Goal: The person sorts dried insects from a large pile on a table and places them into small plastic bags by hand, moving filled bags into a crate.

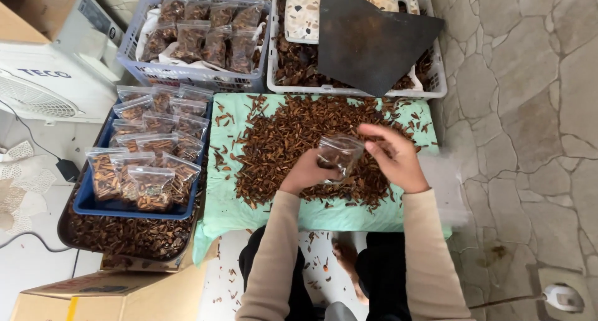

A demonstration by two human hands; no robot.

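Observation:
A heap of brown dried pieces point(293, 140) is spread over a mint-green cloth point(230, 209) in front of me. My left hand point(305, 173) holds a small clear plastic bag point(338, 154) by its lower side, just above the heap. My right hand point(395, 159) pinches the bag's right edge at the opening, fingers curled around it. Some brown pieces show inside the bag. Both my beige sleeves reach in from the bottom of the view.
A blue tray point(93, 202) at left holds several filled clear bags. Behind it, a blue basket point(134, 47) holds more bags. A white basket point(436, 84) at the back carries loose pieces under a dark sheet point(367, 43). Cardboard box point(106, 296) lower left; stone floor at right.

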